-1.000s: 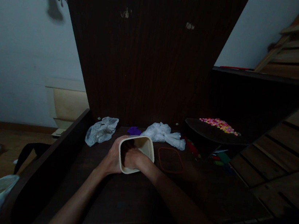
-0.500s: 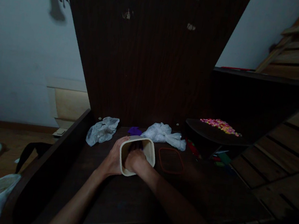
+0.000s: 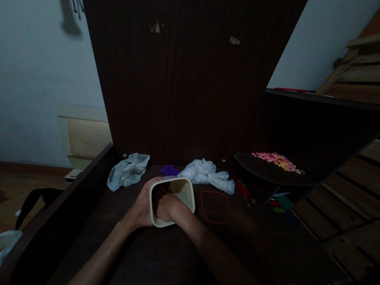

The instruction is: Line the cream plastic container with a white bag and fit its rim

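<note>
A cream-coloured, square-rimmed plastic container (image 3: 188, 193) is tipped so that its mouth faces me. My left hand (image 3: 144, 204) grips its left side from outside. Reaching in through the mouth is my right hand (image 3: 166, 206); its fingers are in deep shade against the inner wall, and whether they hold anything is hidden. To the right of the container an orange-brown square ring, like a lid rim (image 3: 216, 207), lies flat on the dark desk (image 3: 145, 267). Behind the container are a crumpled white plastic bag (image 3: 203, 172) and a small purple piece (image 3: 169, 170).
Another crumpled clear bag (image 3: 128, 172) lies at the back left. A corner shelf (image 3: 260, 168) on the right carries a pile of small colourful pieces (image 3: 278, 161). Red and green items (image 3: 283, 202) lie below it. A raised side board (image 3: 62, 210) borders the desk's left.
My right hand has shifted inside the container, toward its left wall, with its fingers darker in shade. The whole view has moved slightly; my left hand keeps its grip.
</note>
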Demonstrator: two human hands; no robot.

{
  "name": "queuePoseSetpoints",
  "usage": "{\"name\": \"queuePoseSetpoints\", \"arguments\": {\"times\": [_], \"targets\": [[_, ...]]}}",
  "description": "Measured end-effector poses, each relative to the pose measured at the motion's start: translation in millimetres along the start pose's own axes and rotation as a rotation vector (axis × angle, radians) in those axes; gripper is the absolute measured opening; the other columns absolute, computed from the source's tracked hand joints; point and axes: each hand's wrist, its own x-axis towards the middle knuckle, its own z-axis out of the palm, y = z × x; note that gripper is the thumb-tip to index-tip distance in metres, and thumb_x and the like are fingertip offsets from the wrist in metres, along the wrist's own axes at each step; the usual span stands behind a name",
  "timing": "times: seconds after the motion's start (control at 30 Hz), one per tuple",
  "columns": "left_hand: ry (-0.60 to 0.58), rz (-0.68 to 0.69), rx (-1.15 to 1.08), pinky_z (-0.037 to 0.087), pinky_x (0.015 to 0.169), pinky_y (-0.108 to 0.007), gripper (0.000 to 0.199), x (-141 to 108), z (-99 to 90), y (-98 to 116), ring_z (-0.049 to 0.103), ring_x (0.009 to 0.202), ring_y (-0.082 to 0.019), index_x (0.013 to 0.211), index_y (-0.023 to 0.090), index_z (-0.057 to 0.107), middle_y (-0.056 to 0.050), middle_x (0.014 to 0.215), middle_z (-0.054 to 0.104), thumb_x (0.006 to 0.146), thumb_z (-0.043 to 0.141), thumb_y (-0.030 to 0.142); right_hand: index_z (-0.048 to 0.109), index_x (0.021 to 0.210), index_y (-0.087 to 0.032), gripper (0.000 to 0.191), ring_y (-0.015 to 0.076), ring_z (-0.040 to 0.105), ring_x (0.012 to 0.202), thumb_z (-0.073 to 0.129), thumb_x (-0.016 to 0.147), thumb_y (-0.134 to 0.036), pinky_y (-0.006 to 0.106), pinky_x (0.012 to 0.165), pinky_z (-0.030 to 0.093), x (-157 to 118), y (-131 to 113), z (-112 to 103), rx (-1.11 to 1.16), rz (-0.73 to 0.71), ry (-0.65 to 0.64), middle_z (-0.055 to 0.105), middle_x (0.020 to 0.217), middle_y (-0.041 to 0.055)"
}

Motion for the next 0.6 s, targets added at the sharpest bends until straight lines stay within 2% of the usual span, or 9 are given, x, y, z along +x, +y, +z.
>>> {"name": "queuePoseSetpoints", "arguments": {"times": [0.13,0.3,0.43,0.53,0.6], "targets": [[0.011,-0.026,-0.013,0.046,0.11,-0.061,0.113,-2,0.5,-4,0.053,0.132,-0.043,0.149,0.021,0.029,-0.02,0.143,0.049,0.057,0.09,0.041,0.078,0.105,-0.006,0.03,0.0302,0.071,0.107,0.053,0.089,-0.012,0.035,0.093,0.055,-6,-5,-8,-0.008,-0.016,-0.055,0.075,0.112,0.0201],[0.02,-0.003,-0.014,0.046,0.111,-0.06,0.114,-5,0.3,-4,0.052,0.133,-0.044,0.15,0.02,0.03,-0.021,0.145,0.049,0.056,0.091,0.042,0.077,0.108,-0.005,0.034,0.0349,0.072,0.105,0.048,0.092,-0.011,0.045,0.087,0.057,-14,-13,-2,0.002,0.11,0.011,0.075,0.109,0.0246],[-0.013,0.005,-0.009,0.045,0.11,-0.06,0.111,-4,-1.6,0,0.05,0.135,-0.043,0.151,0.019,0.028,-0.021,0.147,0.046,0.06,0.088,0.04,0.077,0.106,-0.003,0.032,0.0413,0.068,0.111,0.052,0.09,-0.014,0.057,0.094,0.052,-10,-12,7,0.023,0.202,0.04,0.073,0.11,0.0281],[-0.019,0.024,-0.011,0.046,0.11,-0.061,0.109,-3,-3.2,1,0.05,0.135,-0.043,0.151,0.02,0.028,-0.021,0.147,0.046,0.061,0.087,0.038,0.071,0.117,0.003,0.039,0.0484,0.054,0.129,0.057,0.086,-0.016,0.067,0.102,0.043,-2,-8,12,0.045,0.229,0.09,0.063,0.127,0.0346],[-0.012,0.021,-0.011,0.046,0.109,-0.061,0.111,-2,-3.4,1,0.051,0.134,-0.043,0.151,0.019,0.029,-0.021,0.146,0.047,0.059,0.087,0.037,0.066,0.124,0.004,0.046,0.0501,0.047,0.134,0.06,0.082,-0.015,0.069,0.106,0.038,3,-4,15,0.08,0.212,0.136,0.057,0.136,0.0348]]}}
